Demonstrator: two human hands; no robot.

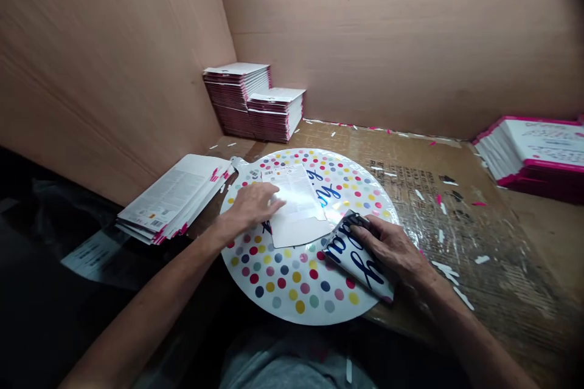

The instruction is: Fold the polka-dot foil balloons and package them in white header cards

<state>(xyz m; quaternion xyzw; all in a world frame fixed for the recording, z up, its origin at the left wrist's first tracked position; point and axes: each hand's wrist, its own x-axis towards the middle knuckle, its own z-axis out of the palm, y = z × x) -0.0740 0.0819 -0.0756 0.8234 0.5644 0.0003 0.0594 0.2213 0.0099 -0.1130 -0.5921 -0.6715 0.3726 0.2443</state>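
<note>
White printed envelope [297, 203] just sits between a kinda loose-fingered left hand [252, 203] and right hand [387, 244] clutching folded lettered sheet [356, 261].

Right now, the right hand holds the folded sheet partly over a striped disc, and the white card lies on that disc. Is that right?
Not quite: the head view shows the disc is dotted, not striped. The right hand does hold the folded sheet, and the white card lies there.
</note>
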